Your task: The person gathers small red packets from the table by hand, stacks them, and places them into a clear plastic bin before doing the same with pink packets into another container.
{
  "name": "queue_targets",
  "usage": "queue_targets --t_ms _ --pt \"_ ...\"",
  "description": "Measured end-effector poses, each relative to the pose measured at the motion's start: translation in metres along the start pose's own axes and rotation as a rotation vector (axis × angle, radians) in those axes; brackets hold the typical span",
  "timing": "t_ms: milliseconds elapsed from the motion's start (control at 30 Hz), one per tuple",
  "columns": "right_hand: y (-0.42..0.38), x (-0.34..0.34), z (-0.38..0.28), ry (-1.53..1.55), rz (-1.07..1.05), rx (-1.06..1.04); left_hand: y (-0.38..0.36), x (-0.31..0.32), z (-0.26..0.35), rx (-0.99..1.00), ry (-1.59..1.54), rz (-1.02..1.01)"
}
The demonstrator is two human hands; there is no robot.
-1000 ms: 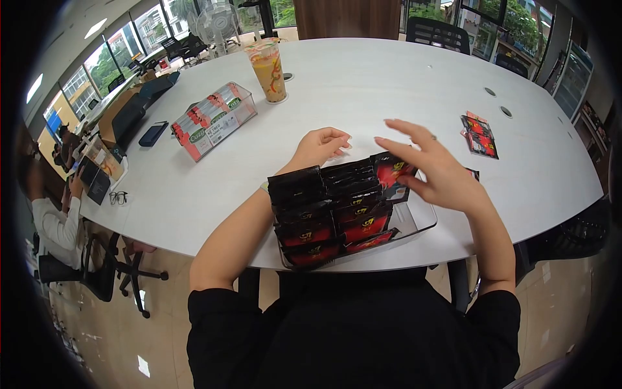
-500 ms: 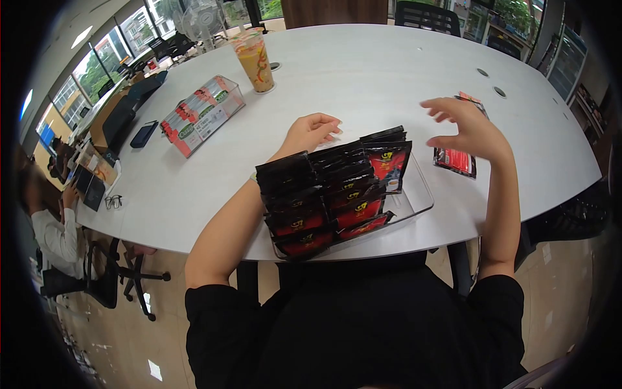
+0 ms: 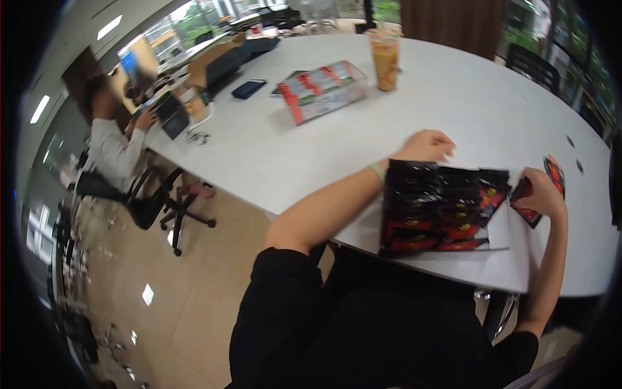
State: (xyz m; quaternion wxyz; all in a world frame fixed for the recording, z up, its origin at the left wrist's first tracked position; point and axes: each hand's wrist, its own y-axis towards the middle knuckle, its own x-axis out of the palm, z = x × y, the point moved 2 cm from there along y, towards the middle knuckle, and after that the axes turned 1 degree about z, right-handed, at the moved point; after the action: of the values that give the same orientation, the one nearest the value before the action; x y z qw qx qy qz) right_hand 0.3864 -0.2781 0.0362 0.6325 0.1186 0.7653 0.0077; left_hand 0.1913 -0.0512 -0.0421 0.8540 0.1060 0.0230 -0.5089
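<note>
A clear plastic tray (image 3: 500, 241) holds rows of black-and-red coffee sachets (image 3: 447, 207) standing on edge near the table's front. Behind it, my left hand (image 3: 429, 146) rests with fingers loosely curled and nothing visible in them. To the right of the tray, my right hand (image 3: 544, 193) has its thumb and fingers closed on a loose coffee sachet (image 3: 530, 215), which shows below and left of the fingers. Just beyond that hand lies another red sachet (image 3: 554, 174), partly covered by it.
A clear box of red-and-white packs (image 3: 324, 91) sits farther back, beside a cup of orange drink (image 3: 386, 61). A dark phone (image 3: 249, 89) and eyeglasses (image 3: 198, 137) lie on the left. A seated person (image 3: 116, 146) in white holds a dark tablet-like object (image 3: 172, 115).
The view has swung left, so the table's things appear farther right. My right hand has come down from above the table onto the loose sachet. The left hand stays behind the tray.
</note>
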Motion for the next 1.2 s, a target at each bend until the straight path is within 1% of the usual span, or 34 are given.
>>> queue_targets --t_ms 33,67,133,167,233,267,333,367,400,467,500,533,600,633,667,733,767,800,867,933,1000,1033,1100,1133,1200 --pt "0.002 -0.002 0.003 0.079 0.108 0.009 0.007 0.001 -0.011 0.056 -0.063 0.006" --pt "0.003 -0.003 0.007 0.164 0.207 0.021 0.006 0.002 -0.010 0.059 -0.067 0.008" --pt "0.004 -0.009 0.014 0.063 0.294 -0.021 0.004 0.002 -0.005 0.051 -0.024 0.006" --pt "0.005 -0.012 0.008 0.074 0.291 -0.058 0.003 0.002 -0.003 0.051 -0.004 0.014" --pt "0.009 -0.011 0.003 0.269 0.255 0.101 0.001 0.003 0.000 0.079 0.009 0.028" --pt "0.011 0.000 0.007 0.280 0.248 0.070 0.001 0.002 0.000 0.075 0.020 0.060" --pt "0.016 0.015 0.028 0.624 0.437 0.000 0.001 0.003 0.001 0.071 0.037 0.046" --pt "0.018 0.010 0.033 0.624 0.282 -0.004 0.000 0.002 0.000 0.074 0.043 0.058" --pt "0.021 0.012 0.031 0.624 0.283 -0.014 0.000 0.002 0.001 0.073 0.046 0.058" --pt "0.025 0.018 0.028 1.298 0.357 -0.057 0.000 0.003 0.002 0.079 0.048 0.057" --pt "0.025 0.018 0.021 1.438 0.385 -0.024 -0.001 0.003 0.004 0.068 0.056 0.058" --pt "0.027 0.023 0.024 1.436 0.385 -0.028 -0.002 0.002 0.005 0.056 0.064 0.060" --pt "0.029 0.032 0.031 1.732 0.423 -0.174 -0.002 0.003 0.006 0.057 0.059 0.062" --pt "0.020 0.017 -0.005 1.779 0.295 -0.042 -0.003 0.003 0.006 0.055 0.052 0.062" --pt "0.021 0.020 -0.001 1.778 0.290 -0.044 -0.002 0.003 0.005 0.055 0.052 0.067" --pt "0.023 0.025 -0.005 1.826 0.205 -0.139 -0.002 0.002 0.004 0.058 0.041 0.062" --pt "0.022 0.030 -0.011 1.694 0.372 -0.017 -0.002 0.002 0.003 0.057 0.041 0.064" --pt "0.022 0.032 -0.011 1.695 0.371 -0.017 -0.003 0.002 0.005 0.058 0.054 0.065" --pt "0.021 0.035 -0.011 1.411 0.340 -0.029 -0.004 0.002 0.007 0.057 0.065 0.066" --pt "0.020 0.035 -0.022 1.413 0.363 0.002 -0.004 0.002 0.007 0.061 0.072 0.067" --pt "0.020 0.033 -0.024 1.141 0.347 0.006 -0.003 0.002 0.007 0.058 0.062 0.066" --pt "0.021 0.035 -0.023 1.142 0.344 0.004 -0.003 0.003 0.006 0.054 0.051 0.062" --pt "0.022 0.036 -0.022 0.908 0.401 -0.112 -0.002 0.003 0.004 0.064 0.042 0.062" --pt "0.021 0.035 -0.027 0.908 0.399 -0.114 -0.002 0.002 0.004 0.076 0.033 0.058" --pt "0.016 0.030 -0.039 0.745 0.426 0.000 -0.002 0.002 0.004 0.073 0.036 0.056"
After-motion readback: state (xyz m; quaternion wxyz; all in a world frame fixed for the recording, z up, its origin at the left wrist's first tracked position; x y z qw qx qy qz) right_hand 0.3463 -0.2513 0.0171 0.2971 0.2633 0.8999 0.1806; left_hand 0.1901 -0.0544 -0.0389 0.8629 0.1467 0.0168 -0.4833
